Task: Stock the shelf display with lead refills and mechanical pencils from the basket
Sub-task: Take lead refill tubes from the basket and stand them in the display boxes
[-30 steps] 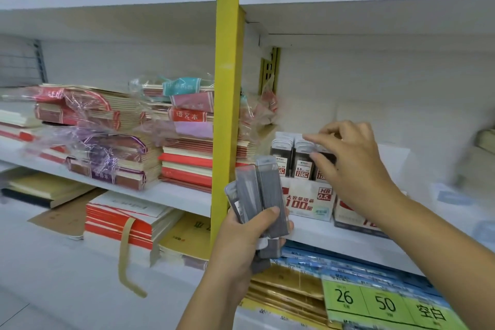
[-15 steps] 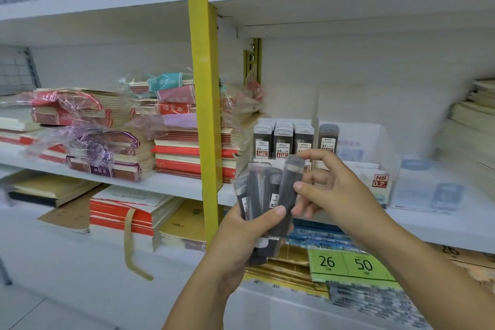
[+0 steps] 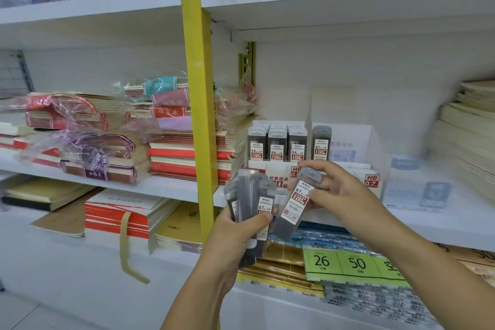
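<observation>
My left hand [image 3: 237, 236] grips a fanned bunch of grey lead refill cases [image 3: 250, 195] in front of the shelf. One tilted 0.7 refill case [image 3: 296, 201] is pinched at its top by my right hand [image 3: 345, 195], just right of the bunch. Behind them on the middle shelf stands a white display box [image 3: 284, 169] with three full rows of 0.5 refills [image 3: 277, 142]. To its right a single 0.7 refill [image 3: 321, 142] stands in a second box marked HB 0.7 [image 3: 372, 181]. No basket or mechanical pencils are in view.
A yellow upright post [image 3: 199, 104] divides the shelving. Stacks of wrapped exercise books [image 3: 107, 147] fill the left shelf. Cream paper stacks [image 3: 471, 136] sit far right, and a blue-white carton [image 3: 417, 187] beside the HB 0.7 box. Green price cards [image 3: 356, 264] lie below.
My right hand left the display, where a 0.7 refill now stands, came back to the bunch and drew one case out to the right. The view shifted rightward.
</observation>
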`<state>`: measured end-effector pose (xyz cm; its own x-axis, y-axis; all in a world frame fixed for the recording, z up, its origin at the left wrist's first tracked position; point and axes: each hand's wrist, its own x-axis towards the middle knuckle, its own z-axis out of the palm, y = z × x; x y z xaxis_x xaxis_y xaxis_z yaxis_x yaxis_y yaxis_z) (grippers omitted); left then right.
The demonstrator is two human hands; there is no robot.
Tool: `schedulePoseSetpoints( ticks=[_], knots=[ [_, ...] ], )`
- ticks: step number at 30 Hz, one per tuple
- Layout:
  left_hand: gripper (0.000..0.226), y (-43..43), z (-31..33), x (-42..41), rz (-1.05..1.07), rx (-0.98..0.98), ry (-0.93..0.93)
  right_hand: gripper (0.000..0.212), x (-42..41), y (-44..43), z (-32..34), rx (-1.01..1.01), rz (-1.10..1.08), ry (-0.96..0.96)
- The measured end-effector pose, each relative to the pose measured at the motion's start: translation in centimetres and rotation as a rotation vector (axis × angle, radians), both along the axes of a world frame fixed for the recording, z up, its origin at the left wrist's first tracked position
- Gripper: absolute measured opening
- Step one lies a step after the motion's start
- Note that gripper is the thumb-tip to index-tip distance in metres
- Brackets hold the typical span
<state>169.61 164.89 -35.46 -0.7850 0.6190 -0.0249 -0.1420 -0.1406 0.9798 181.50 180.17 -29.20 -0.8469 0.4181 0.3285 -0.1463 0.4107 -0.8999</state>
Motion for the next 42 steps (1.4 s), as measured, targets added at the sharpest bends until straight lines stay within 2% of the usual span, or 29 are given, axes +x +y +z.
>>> schedulePoseSetpoints(
  ticks=[10,12,15,17,20,23,25,27,32,36,38,42],
  knots=[
    [0.029,0.2,0.0,0.0,-0.003,0.009,-0.015,0.035,0.0,-0.7,0.1,0.001,-0.075,0.14],
    [0.029,0.4,0.4,0.0,-0.019,0.023,-0.02,0.034,0.6,-0.3,1.1,0.083,-0.146,0.199],
    [0.022,1.1,1.3,0.2,-0.074,0.041,0.009,0.03,1.9,1.9,4.3,0.178,-0.304,0.388],
    [0.017,1.9,1.9,0.5,-0.089,0.044,0.033,0.032,2.5,3.7,6.6,0.284,-0.383,0.419],
    [0.018,3.1,2.2,0.9,-0.094,0.045,0.036,0.036,2.1,6.6,9.1,0.504,-0.44,0.336],
    [0.018,4.1,2.4,0.9,-0.109,0.081,0.013,0.03,0.8,8.9,10.0,0.725,-0.494,0.177],
    [0.027,4.6,2.5,0.9,-0.103,0.107,-0.003,0.025,0.1,9.9,9.8,0.842,-0.509,0.058],
    [0.035,5.1,2.5,0.8,-0.101,0.111,0.001,0.021,-0.5,10.6,9.5,0.868,-0.496,-0.006],
    [0.031,5.5,2.5,0.4,-0.086,0.104,0.015,0.021,-1.5,11.1,10.0,0.837,-0.51,-0.039],
    [0.017,5.3,2.4,0.3,-0.108,0.112,0.011,0.014,-2.1,11.3,9.0,0.861,-0.479,-0.132],
    [0.011,5.2,2.4,0.4,-0.127,0.114,0.027,0.006,-2.2,11.5,8.6,0.945,-0.537,-0.147],
    [0.018,5.0,2.2,0.2,-0.14,0.131,0.036,0.021,-1.7,11.4,8.6,1.221,-0.699,-0.225]
  ],
)
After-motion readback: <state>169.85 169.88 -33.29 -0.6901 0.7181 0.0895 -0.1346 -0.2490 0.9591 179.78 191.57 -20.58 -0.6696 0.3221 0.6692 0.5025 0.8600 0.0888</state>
